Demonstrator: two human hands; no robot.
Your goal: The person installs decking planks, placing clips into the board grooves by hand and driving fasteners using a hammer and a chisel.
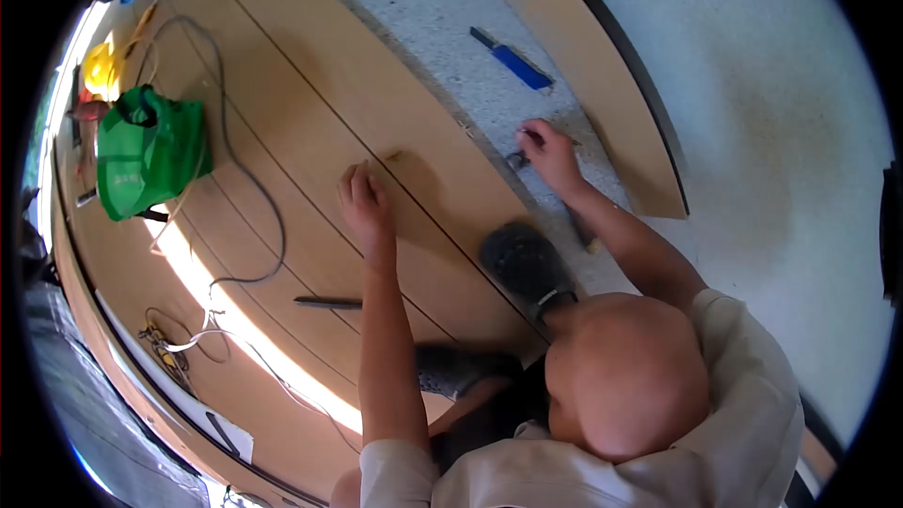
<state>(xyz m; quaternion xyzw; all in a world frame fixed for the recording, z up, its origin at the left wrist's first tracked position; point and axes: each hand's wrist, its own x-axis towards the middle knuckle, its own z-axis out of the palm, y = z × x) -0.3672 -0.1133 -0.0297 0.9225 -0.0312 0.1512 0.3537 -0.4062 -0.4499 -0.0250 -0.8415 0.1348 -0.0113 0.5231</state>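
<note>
My left hand [365, 207] is over the light-brown boards [310, 160], its fingers curled together; whatever is in them, if anything, is too small to make out. A small brownish scrap [393, 156] lies on the boards just beyond its fingertips. To the right, my right hand [551, 152] is closed in a pinch above the grey speckled strip of floor, and what it pinches is not clear. Beside its fingers shows a dark metal tool head [516, 161]. A dark handle end [589, 243] sticks out below my right forearm. Farther off lies a flat tool with a blue handle [520, 67].
A green bag [150, 155], a yellow hard hat [101, 71] and loose cables [273, 216] are on the left. A dark, slim bar [327, 303] lies beside my left forearm. My shoe [527, 263] stands between my arms. A raised board edge [649, 103] runs along the right.
</note>
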